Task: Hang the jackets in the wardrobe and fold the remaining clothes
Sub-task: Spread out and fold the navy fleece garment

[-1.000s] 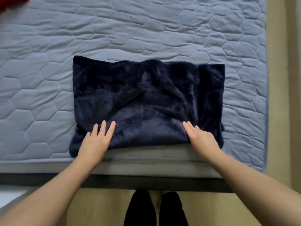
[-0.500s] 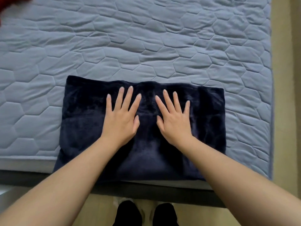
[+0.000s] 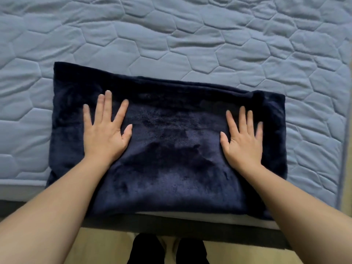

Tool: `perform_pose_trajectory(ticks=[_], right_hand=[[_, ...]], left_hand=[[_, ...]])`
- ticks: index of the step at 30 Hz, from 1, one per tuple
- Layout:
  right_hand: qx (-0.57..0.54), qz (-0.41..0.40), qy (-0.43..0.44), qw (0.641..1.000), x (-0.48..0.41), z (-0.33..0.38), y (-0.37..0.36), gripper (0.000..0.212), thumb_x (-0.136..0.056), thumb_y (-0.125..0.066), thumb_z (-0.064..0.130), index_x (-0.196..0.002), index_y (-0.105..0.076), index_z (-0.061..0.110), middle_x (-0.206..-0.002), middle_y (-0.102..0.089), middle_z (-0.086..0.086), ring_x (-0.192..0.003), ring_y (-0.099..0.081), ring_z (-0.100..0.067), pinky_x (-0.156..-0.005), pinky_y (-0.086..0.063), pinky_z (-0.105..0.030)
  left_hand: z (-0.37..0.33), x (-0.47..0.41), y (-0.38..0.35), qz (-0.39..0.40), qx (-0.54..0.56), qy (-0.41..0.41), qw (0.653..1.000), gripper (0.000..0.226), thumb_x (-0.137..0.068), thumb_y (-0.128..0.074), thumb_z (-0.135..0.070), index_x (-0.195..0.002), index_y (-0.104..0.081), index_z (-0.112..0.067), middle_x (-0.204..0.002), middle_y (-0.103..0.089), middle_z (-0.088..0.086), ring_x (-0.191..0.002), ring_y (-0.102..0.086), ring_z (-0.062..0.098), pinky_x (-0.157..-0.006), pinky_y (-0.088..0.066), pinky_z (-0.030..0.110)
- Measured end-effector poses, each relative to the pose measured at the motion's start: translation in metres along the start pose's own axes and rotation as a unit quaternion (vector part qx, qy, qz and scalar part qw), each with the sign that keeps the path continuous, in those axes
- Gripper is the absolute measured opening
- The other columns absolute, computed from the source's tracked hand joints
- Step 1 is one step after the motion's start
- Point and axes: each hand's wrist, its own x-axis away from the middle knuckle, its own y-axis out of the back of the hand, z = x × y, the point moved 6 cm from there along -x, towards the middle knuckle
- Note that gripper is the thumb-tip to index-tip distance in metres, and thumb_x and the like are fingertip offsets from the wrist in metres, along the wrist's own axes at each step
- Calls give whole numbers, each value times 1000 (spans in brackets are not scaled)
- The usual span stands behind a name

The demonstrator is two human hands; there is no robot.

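A dark navy plush garment (image 3: 171, 149) lies folded into a wide rectangle at the near edge of the bed, its front edge hanging slightly over the mattress side. My left hand (image 3: 104, 132) presses flat on its left part, fingers spread and straight. My right hand (image 3: 242, 141) lies flat on its right part, fingers straight as well. Neither hand grips the fabric.
The grey-blue quilted mattress (image 3: 190, 35) with a hexagon pattern stretches away behind the garment. Its right edge (image 3: 344, 130) runs down the frame's right side. Below the dark bed frame (image 3: 171, 225) I see a pale floor and my two dark feet (image 3: 167, 250).
Both hands slid apart from the garment's middle toward its left and right sides, staying flat. One second ago they were at the near edge.
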Motion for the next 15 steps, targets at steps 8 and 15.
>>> perform_pose_trajectory(ticks=[8,15], right_hand=[[-5,70,-178,981,38,-52,21,65,-97,-26,50,-154,-6,25,-161,9,-7,-147,6,-31,-112,-3,-65],[-63,42,130,989,72,79,44,65,-94,-22,49,-153,-14,22,-161,-3,-2,-148,1,-25,-114,0,-59]], left_hand=[[76,69,24,73,65,213,972,67,-96,-45,-34,-152,-13,-14,-157,-8,23,-145,-8,38,-112,-9,64],[-74,97,64,37,119,11,992,67,-90,-30,-37,-152,-15,-17,-160,-5,12,-147,-5,28,-115,-4,57]])
